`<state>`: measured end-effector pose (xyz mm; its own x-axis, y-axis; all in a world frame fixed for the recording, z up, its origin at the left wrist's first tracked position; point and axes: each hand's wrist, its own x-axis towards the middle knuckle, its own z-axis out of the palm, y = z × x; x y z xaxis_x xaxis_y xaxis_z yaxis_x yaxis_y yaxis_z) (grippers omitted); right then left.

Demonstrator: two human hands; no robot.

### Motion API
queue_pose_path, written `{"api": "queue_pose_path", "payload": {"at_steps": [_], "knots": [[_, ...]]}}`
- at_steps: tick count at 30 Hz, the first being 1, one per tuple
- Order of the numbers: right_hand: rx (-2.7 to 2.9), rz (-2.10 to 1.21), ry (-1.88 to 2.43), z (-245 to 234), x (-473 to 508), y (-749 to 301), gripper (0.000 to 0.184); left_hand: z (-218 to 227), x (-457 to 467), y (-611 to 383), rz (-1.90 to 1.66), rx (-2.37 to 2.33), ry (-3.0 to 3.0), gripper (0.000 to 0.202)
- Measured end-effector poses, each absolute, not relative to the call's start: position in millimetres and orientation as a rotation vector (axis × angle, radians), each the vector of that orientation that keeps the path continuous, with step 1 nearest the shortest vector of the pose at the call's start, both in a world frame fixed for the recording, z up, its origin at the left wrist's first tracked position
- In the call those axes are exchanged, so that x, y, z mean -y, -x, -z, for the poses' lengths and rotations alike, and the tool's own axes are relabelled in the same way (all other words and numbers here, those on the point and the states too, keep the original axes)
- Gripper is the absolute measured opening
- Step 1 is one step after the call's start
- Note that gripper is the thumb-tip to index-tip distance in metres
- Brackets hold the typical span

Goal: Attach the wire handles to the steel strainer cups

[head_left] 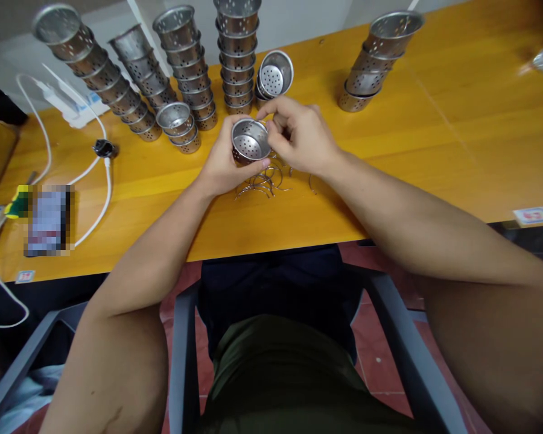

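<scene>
A small perforated metal cup [248, 146], its mouth tipped toward me, is held by my left hand [222, 163]. The thumb lies along the near side of the cup and the fingers wrap round its left side. At the cup's right rim my right hand [304, 137] is closed in a pinch. Whatever sits between those fingertips is too small to make out. Several thin curved metal wires [265, 182] lie loose on the table just below the cup, partly hidden by my hands.
Tall leaning stacks of perforated cups [238, 60] stand along the back of the wooden table [434, 150], with a shorter stack [178, 126] before them. Another stack [371, 60] is at right. Tilted cups [274, 75] stand behind my hands. A phone [49, 220] and white cables [107, 187] lie left.
</scene>
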<state>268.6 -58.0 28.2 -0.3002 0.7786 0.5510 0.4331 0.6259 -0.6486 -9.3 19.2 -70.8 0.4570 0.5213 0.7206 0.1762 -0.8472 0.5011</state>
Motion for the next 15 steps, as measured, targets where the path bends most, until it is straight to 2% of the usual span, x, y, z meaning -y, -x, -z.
{"api": "queue_pose_path", "payload": {"at_steps": [8,15], "knots": [[1.863,-0.617,0.887,-29.4,54.2,-273.6,0.036,71.0,-20.1,7.0,-1.349,-0.629,-2.289,0.123],[1.928,-0.680,0.963,-40.7,61.5,-273.7,0.046,50.5,-9.7,5.4,-1.365,-0.812,-2.282,0.120]]}}
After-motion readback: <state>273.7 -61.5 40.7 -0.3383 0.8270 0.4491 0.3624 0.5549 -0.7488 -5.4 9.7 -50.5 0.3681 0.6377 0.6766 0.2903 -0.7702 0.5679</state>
